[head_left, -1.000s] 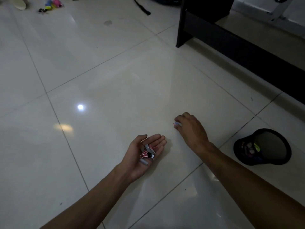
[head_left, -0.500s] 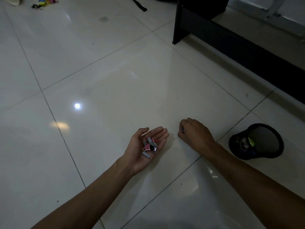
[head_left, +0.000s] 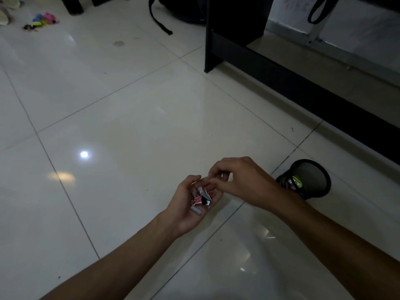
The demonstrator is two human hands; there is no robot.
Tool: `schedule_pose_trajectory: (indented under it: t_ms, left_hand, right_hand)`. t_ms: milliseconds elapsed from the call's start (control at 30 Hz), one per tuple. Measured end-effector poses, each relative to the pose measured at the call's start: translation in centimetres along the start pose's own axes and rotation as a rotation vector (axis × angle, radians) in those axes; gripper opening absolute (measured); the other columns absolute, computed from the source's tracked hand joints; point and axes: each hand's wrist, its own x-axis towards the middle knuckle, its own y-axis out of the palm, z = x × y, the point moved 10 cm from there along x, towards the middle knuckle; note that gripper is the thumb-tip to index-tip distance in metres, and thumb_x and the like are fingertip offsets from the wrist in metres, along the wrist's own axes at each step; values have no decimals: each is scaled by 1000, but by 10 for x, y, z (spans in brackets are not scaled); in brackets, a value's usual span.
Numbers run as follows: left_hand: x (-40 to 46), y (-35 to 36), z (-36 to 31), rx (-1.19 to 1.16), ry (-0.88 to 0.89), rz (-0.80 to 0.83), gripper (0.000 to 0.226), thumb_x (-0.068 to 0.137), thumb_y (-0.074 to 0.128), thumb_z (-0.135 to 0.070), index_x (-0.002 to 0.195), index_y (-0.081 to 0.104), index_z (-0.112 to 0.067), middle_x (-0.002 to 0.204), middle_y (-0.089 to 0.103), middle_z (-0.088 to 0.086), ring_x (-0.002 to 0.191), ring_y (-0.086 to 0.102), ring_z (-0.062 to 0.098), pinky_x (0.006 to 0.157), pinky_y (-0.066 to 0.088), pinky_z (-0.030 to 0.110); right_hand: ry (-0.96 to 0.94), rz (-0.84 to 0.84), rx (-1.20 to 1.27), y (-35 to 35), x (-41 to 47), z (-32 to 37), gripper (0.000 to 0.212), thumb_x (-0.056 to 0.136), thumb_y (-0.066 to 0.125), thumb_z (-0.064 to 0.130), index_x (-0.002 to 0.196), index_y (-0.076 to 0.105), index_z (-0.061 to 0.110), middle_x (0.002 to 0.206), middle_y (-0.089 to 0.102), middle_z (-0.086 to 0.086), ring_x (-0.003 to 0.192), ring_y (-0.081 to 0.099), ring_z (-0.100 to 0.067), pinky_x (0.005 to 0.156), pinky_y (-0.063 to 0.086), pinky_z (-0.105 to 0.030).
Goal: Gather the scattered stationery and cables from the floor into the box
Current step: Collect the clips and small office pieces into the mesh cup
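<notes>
The left hand is cupped palm-up, cradling a heap of small binder clips with pink wire handles. The right hand, fingers curled, reaches into that heap; whether it pinches anything, I cannot tell. A black mesh cup lies tipped on glossy tile just right of the hands.

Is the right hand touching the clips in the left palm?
Cannot tell. In the head view, right hand fingertips overlap the binder clips in the left hand.

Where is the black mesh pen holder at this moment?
In the head view, the black mesh pen holder lies tipped on its side on the tiled floor, at lower right, just beyond the right hand and near the dark furniture.
</notes>
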Motion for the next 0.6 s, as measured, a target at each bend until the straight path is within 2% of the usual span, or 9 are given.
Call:
schedule_pose_trajectory:
  t_ms: [100, 167, 267, 367, 600]
  left_hand:
    - [-6, 15, 11, 4, -29, 43, 35, 91, 47, -15, 75, 73, 3, 88, 72, 15, 78, 72, 20, 77, 60, 36]
    - [-9, 22, 15, 20, -38, 51, 38, 91, 46, -14, 68, 72, 1, 80, 72, 13, 72, 72, 19, 82, 58, 37]
    - [-12, 32, 18, 23, -50, 77, 37, 91, 45, -12, 68, 71, 1, 81, 71, 13, 72, 72, 18, 85, 57, 36]
    - [-14, 39, 19, 7, -46, 92, 39, 93, 44, -13, 68, 71, 1, 80, 71, 12, 72, 72, 18, 77, 59, 34]
    - [-19, 48, 18, 54, -32, 127, 45, 96, 42, -18, 68, 73, -1, 78, 72, 10, 71, 71, 16, 70, 58, 29]
  right_hand:
    - [-45, 49, -137, 0, -10, 12, 8, 87, 67, 23, 94, 72, 21, 84, 61, 11, 77, 52, -5, 73, 48, -31]
    - [-64, 57, -180, -5, -14, 17, 11, 89, 65, 23, 97, 71, 22, 88, 62, 8, 80, 51, -5, 75, 47, -33]
    - [-71, 52, -227, -13, -18, 21, 13, 92, 62, 26, 101, 70, 23, 93, 64, 6, 86, 52, -8, 78, 47, -35]
    - [-66, 51, -279, -20, -21, 23, 15, 93, 59, 28, 103, 69, 25, 95, 64, 7, 89, 53, -9, 80, 47, -35]
    - [-48, 69, -301, -24, -28, 25, 17, 94, 58, 27, 106, 70, 28, 98, 65, 7, 93, 55, -10, 81, 46, -30]
